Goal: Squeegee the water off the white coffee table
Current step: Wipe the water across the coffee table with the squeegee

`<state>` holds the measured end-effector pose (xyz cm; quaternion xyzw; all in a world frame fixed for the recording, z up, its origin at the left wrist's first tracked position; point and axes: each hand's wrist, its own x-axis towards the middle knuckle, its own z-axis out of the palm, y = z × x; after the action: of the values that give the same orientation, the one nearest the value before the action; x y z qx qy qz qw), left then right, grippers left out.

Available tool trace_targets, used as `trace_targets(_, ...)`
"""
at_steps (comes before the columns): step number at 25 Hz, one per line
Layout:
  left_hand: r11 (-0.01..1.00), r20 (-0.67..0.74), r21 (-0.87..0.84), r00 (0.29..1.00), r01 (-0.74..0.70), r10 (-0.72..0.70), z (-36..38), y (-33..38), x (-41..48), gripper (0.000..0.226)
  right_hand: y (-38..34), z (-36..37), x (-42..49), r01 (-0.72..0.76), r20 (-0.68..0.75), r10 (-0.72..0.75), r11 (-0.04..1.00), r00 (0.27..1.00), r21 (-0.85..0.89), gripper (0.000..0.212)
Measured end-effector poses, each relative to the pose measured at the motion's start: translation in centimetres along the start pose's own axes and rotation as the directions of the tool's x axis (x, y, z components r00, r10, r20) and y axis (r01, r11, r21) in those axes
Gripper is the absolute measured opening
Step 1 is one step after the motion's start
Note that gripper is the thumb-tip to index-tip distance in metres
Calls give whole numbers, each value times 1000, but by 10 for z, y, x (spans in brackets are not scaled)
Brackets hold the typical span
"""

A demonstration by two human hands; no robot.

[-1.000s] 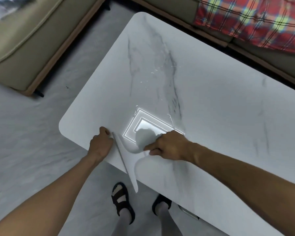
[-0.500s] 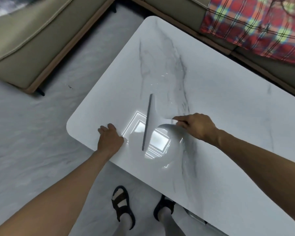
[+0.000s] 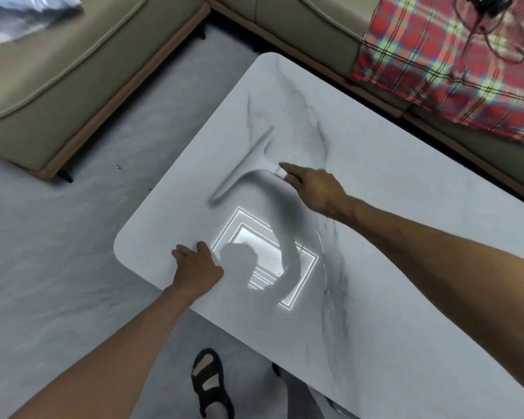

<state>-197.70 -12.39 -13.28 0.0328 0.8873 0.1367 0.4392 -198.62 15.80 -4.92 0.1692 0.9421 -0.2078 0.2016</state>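
Note:
The white marble-veined coffee table (image 3: 390, 237) runs from the upper middle to the lower right. My right hand (image 3: 318, 189) grips the handle of a white squeegee (image 3: 245, 164), index finger stretched along it. The blurred blade lies slanted over the far left part of the top. My left hand (image 3: 197, 267) rests on the near left edge, fingers curled over the rim, holding nothing. A thin wet streak (image 3: 324, 255) shines right of the ceiling light's reflection. I cannot tell whether the blade touches the surface.
A beige sofa (image 3: 73, 71) stands at the upper left, and another section with a red plaid blanket (image 3: 451, 62) runs along the far side. Black cables (image 3: 478, 28) lie on the blanket. My sandalled foot (image 3: 211, 385) stands on the grey floor below the table edge.
My right hand has carried the squeegee from the near edge beside my left hand away across the table toward the far left part. The left hand stays on the edge.

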Motion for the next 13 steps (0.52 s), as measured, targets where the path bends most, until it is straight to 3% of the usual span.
trace_targets(5,997,-3,-8,997,81,-81,4,6,8,52,1,8,47,104,105,-96,991,990,-81,43)
trace_targets(10,983,16,-14,983,181,-181,4,25,6,60,105,-3,-41,66,194,-38,988,980,-140,42)
trace_targets(13,972,-9,-9,972,235,-235,5,34,2,59,156,-23,-100,43,224,26,954,974,-297,42)
